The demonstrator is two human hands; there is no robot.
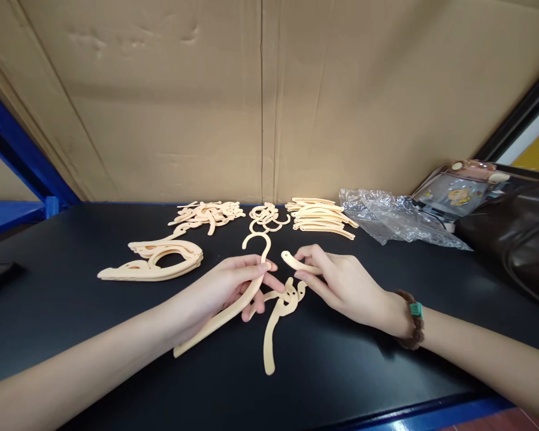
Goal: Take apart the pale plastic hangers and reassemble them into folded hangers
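Between thumb and fingers, my left hand (pixel 247 281) grips a cream plastic hanger piece (pixel 224 317) that has a hook at its top and a long arm slanting down to the left. My right hand (pixel 336 281) pinches a short curved hanger arm (pixel 296 262) with a small hole at its exposed end; its other end is hidden by the fingers. The two pieces are apart. Below and between the hands, several joined hanger parts (pixel 287 305) lie on the black table, partly covered by my left fingers.
Folded hangers (pixel 179 272) are stacked at left. Behind lie a pile of small curved pieces (pixel 211 214), loose hooks (pixel 265 216) and a stack of long arms (pixel 321 216). Clear plastic bags (pixel 395 215) and a dark brown bag (pixel 512 230) stand right. Cardboard (pixel 170 108) closes the back.
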